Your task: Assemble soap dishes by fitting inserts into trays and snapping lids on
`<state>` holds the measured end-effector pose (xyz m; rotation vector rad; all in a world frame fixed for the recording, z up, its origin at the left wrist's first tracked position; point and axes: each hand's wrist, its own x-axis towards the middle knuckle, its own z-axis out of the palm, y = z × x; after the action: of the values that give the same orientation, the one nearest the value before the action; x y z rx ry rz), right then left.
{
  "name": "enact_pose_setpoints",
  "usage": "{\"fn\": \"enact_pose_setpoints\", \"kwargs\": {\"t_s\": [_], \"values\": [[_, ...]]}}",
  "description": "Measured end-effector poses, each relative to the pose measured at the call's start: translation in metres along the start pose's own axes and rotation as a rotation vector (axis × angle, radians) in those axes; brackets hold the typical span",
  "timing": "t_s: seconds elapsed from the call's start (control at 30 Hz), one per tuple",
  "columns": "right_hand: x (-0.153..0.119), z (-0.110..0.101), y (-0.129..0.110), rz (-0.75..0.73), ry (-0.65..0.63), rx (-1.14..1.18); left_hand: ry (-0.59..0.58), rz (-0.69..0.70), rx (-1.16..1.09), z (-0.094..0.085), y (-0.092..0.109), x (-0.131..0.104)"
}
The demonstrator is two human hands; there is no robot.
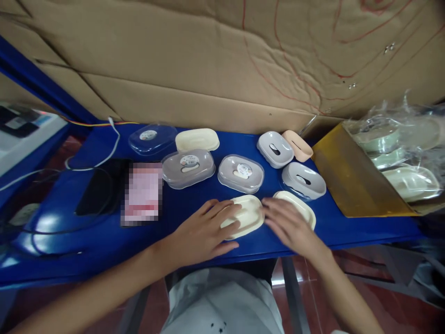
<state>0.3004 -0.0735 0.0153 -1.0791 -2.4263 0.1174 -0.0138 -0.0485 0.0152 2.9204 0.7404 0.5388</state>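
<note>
Left hand (205, 232)'s spreading its fingers over the cream dish (253, 214), which is sitting near the table (177, 211)'s front edge. Right hand (290, 227)'s blurring beside it, can't tell if gripping, partly hiding another pale dish (303, 205). Lidded dishes (250, 181) are crowding behind it.

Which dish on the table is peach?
The peach dish, back right, between the rear gray dish and the box; the others are gray or cream.
</note>
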Motion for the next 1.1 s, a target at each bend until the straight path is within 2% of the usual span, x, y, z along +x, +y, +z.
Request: {"fn": "enact_pose_setpoints", "kwargs": {"t_s": [0.07, 0.13, 0.2, 0.23, 0.3, 0.4, 0.5, 0.6, 0.7, 0.83, 0.93, 1.03, 1.1], "values": [[-0.01, -0.015, 0.036, 0.152, 0.072, -0.134, -0.041, -0.066, -0.011, 0.002, 0.003, -0.009], [-0.022, -0.029, 0.067, 0.289, 0.105, -0.318, -0.02, -0.133, -0.027, 0.004, 0.005, -0.021], [-0.032, -0.037, 0.084, 0.336, 0.104, -0.407, 0.029, -0.202, -0.039, 0.006, 0.008, -0.033], [-0.035, -0.038, 0.084, 0.336, 0.112, -0.426, 0.054, -0.235, -0.05, 0.007, 0.01, -0.038], [-0.035, -0.036, 0.069, 0.307, 0.148, -0.416, 0.1, -0.299, -0.09, 0.009, 0.016, -0.045], [-0.024, -0.025, 0.019, 0.195, 0.147, -0.305, 0.148, -0.396, -0.185, 0.014, 0.023, -0.048], [-0.006, -0.008, -0.032, 0.031, 0.035, -0.153, 0.169, -0.452, -0.291, 0.018, 0.025, -0.047], [0.012, 0.008, -0.058, -0.062, -0.06, -0.102, 0.212, -0.449, -0.364, 0.02, 0.023, -0.046], [0.022, 0.019, -0.061, -0.074, -0.112, -0.123, 0.215, -0.464, -0.374, 0.021, 0.022, -0.047], [0.026, 0.03, -0.061, -0.086, -0.164, -0.136, 0.13, -0.446, -0.315, 0.02, 0.022, -0.049], [0.029, 0.033, -0.066, -0.095, -0.186, -0.141, 0.141, -0.441, -0.273, 0.02, 0.022, -0.049], [0.031, 0.019, -0.057, -0.122, -0.164, -0.069, 0.186, -0.438, -0.24, 0.02, 0.021, -0.046], [0.027, -0.001, -0.033, -0.074, -0.107, -0.027, 0.193, -0.437, -0.228, 0.02, 0.022, -0.044]]}}
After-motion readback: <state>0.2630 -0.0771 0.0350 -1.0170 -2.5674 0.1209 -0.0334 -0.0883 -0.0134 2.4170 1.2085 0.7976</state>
